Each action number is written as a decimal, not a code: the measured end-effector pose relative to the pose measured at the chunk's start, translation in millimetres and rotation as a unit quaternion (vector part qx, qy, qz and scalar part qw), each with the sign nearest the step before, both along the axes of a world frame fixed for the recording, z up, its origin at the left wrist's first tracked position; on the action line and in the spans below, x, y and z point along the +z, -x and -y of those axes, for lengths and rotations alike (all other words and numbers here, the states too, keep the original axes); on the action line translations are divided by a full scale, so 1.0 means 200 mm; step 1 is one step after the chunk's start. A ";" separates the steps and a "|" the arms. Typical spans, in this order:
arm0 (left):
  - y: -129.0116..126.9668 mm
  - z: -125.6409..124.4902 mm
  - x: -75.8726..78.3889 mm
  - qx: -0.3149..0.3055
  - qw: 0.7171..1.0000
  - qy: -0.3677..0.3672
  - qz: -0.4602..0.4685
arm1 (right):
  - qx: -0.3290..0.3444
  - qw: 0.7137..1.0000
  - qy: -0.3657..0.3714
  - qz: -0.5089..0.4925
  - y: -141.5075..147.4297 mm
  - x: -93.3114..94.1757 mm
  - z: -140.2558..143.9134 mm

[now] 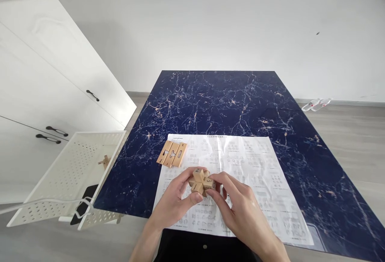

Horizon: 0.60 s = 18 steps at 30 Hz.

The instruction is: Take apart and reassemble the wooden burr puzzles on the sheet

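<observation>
A wooden burr puzzle (199, 175) of interlocking, numbered pieces is held between both my hands above the instruction sheet. My left hand (176, 198) grips its left side, thumb at the lower front and fingers behind. On the right, my right hand (237, 202) pinches a block end between thumb and fingers. Beneath the hands lies the large creased paper sheet (249, 165), printed with rows of small diagrams. Flat wooden pieces (172, 153) with cut slots and numbers lie side by side at the sheet's upper left.
The sheet lies on a dark blue marble-patterned table (210, 97). A white perforated bin (69, 165) stands left of it, with a small wooden piece (105, 161) inside. White cabinets (54, 73) rise at the left; clear plastic items (316, 104) are near the right wall.
</observation>
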<state>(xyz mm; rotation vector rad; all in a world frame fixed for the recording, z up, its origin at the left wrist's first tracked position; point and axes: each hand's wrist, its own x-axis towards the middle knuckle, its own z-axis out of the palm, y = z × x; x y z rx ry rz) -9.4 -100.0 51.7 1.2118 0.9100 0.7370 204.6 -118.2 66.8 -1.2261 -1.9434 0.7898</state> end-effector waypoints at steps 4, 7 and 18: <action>0.00 0.00 0.02 -0.012 1.000 0.002 0.004 | 0.006 0.999 -0.032 0.024 -0.01 -0.02 0.00; 0.01 -0.01 0.02 -0.019 1.000 0.011 0.007 | 0.027 0.998 -0.044 0.040 -0.02 -0.03 -0.01; 0.01 -0.02 0.03 -0.041 0.998 0.040 0.016 | 0.063 0.998 -0.024 0.019 -0.05 -0.07 -0.03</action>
